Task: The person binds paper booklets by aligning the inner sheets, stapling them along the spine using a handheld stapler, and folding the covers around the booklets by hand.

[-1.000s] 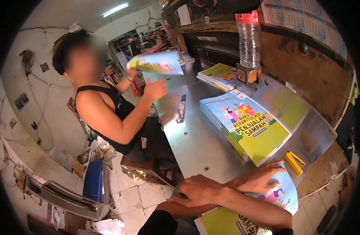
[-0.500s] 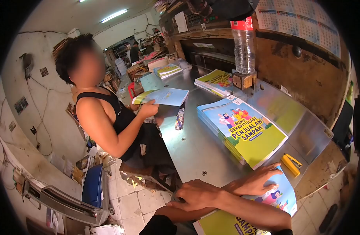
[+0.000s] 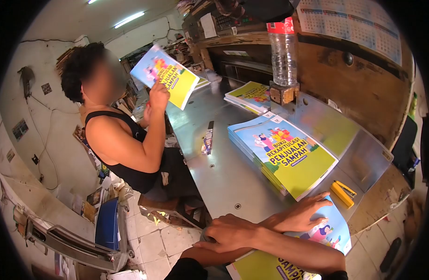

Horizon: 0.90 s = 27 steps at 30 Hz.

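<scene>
My forearms are crossed. My left hand (image 3: 305,213) lies with fingers spread on the blue upper part of a booklet (image 3: 335,221) at the table's near edge; nothing is gripped in it. My right hand (image 3: 231,232) rests over my left forearm, its fingers bent inward and partly hidden, with no object visible in it. Just beyond my left hand is a stack of blue and green booklets (image 3: 294,156) with yellow lettering. To the right of the stack sits a yellow stapler (image 3: 342,193).
A person (image 3: 126,135) seated at left holds up a booklet (image 3: 165,77). Another booklet pile (image 3: 252,95) lies farther back on the metal table (image 3: 214,186), near a plastic bottle (image 3: 284,60) on a block. A small dark-and-silver item (image 3: 208,139) lies mid-table.
The person at left has raised the booklet and turned its cover into view. The camera view has shifted slightly. My hands have kept their crossed pose.
</scene>
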Motion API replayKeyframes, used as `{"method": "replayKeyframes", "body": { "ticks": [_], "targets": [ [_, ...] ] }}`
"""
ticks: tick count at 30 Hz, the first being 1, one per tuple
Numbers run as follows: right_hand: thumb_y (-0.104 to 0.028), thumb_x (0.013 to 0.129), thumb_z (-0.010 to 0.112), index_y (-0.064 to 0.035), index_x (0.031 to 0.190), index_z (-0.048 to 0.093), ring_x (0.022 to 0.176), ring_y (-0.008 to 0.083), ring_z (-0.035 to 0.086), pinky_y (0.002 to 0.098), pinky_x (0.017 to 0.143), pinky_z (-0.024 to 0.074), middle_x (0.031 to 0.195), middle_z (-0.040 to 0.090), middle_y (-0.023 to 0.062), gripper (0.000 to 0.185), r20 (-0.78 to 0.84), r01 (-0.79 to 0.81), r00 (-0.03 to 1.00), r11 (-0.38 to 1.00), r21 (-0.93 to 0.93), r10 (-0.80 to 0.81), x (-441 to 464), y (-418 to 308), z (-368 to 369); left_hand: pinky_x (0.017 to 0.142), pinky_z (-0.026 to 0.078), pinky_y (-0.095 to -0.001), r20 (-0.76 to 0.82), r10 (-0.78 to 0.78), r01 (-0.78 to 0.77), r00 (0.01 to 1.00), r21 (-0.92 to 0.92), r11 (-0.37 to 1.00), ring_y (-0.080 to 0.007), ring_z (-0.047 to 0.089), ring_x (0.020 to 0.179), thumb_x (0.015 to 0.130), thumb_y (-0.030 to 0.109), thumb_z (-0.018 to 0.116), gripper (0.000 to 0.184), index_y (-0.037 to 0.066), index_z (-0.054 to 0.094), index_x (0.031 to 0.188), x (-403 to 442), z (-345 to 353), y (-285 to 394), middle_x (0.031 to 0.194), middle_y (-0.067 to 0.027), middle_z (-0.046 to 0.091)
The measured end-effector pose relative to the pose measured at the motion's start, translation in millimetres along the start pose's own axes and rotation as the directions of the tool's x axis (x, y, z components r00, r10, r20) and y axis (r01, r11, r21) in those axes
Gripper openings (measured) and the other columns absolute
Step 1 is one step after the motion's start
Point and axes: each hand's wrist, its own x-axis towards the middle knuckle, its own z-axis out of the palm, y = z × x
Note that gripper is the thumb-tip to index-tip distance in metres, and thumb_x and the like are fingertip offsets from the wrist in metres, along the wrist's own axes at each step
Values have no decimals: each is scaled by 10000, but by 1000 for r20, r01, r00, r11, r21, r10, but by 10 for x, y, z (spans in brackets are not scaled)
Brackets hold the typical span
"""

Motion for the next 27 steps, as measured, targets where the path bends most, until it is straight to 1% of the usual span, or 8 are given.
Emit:
{"method": "replayKeyframes", "body": {
  "ticks": [3, 5, 8, 11, 15, 18, 20, 27],
  "targets": [
    [-537, 991, 538, 43, 646, 655, 634, 448, 650, 482, 630, 547, 605, 618, 243, 685, -25, 26, 999, 1000, -16, -27, 9, 19, 18, 1107, 396, -494, 1, -29, 29, 1000, -17, 999, -473, 469, 1325, 934, 209, 680, 478, -11, 542, 1335, 4, -25, 16, 1522, -328, 372],
    [-537, 989, 540, 43, 636, 648, 633, 443, 651, 482, 640, 546, 603, 615, 243, 688, -24, 24, 999, 1000, 7, -23, 15, 17, 25, 1114, 394, -468, 10, -2, 1, 1000, 30, 1000, -444, 451, 1364, 961, 230, 653, 468, -23, 530, 1336, -9, -24, 10, 1544, -310, 359],
    [-539, 987, 544, 43, 627, 640, 630, 441, 647, 484, 644, 543, 602, 612, 242, 691, -30, 9, 1000, 1000, 16, -9, -6, -20, -20, 1114, 391, -476, 16, -23, 23, 1000, 34, 999, -441, 450, 1365, 968, 229, 645, 457, -19, 531, 1334, -16, -33, 33, 1543, -312, 360],
    [-546, 987, 539, 44, 620, 633, 626, 444, 642, 484, 639, 541, 600, 609, 240, 701, 27, -12, 1000, 1000, -5, 12, 8, -50, -70, 1117, 386, -482, 6, -17, 17, 1000, -25, 1000, -438, 451, 1366, 974, 237, 641, 454, -15, 530, 1335, -36, -115, 129, 1548, -312, 353],
    [-556, 986, 535, 44, 622, 634, 618, 446, 635, 482, 632, 538, 592, 604, 236, 709, 32, 0, 999, 1000, -10, 0, 15, -55, -86, 1115, 387, -486, 3, -11, 11, 1000, 6, 1000, -444, 455, 1358, 957, 231, 659, 468, -10, 532, 1338, -15, -47, 40, 1541, -313, 359],
    [-564, 985, 531, 43, 626, 639, 631, 444, 639, 479, 637, 539, 600, 608, 235, 714, 56, -31, 998, 999, -11, 31, 7, -101, -127, 1114, 387, -489, -9, -9, 9, 1000, 18, 1000, -448, 458, 1352, 944, 226, 673, 480, -6, 533, 1340, -29, 1, -2, 1536, -314, 363],
    [-527, 971, 550, 50, 704, 707, 684, 450, 682, 490, 682, 567, 668, 654, 267, 655, 94, -45, 994, 999, -16, 47, 1, -119, -157, 1114, 388, -491, -18, -7, 7, 1000, 26, 1000, -451, 460, 1348, 936, 223, 682, 488, -4, 533, 1341, -19, 15, -28, 1533, -315, 366],
    [-532, 968, 556, 52, 715, 709, 686, 457, 681, 494, 694, 567, 669, 655, 264, 654, 74, -40, 996, 999, -9, 40, -14, -92, -128, 1116, 387, -492, -16, -9, 9, 1000, 16, 1000, -451, 457, 1349, 927, 225, 696, 492, 1, 536, 1336, -23, 9, -9, 1530, -309, 371]
  ]
}}
